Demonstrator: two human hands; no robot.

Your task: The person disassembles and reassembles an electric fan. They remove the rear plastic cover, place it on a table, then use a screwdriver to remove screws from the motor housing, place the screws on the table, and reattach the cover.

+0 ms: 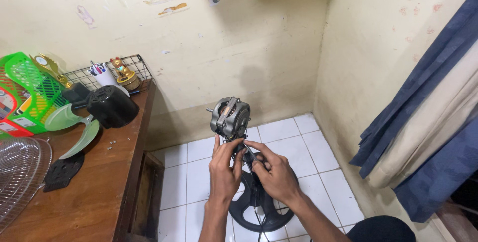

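Observation:
A bare grey fan motor (229, 117) stands on a black fan stand with a round base (259, 207) on the white tiled floor. My left hand (223, 172) is raised just under the motor, its fingers touching the neck below it. My right hand (275, 172) is beside it, pinching a thin dark tool or wire (249, 153) at the same spot under the motor. Both hands hide the joint between motor and stand.
A wooden table (94, 197) at the left carries a black motor cover (112, 105), a pale green fan blade (74, 127), a wire fan guard (17, 172), a black plate (62, 171), small screws and green baskets (27, 93). Blue and beige curtains (433, 122) hang at the right.

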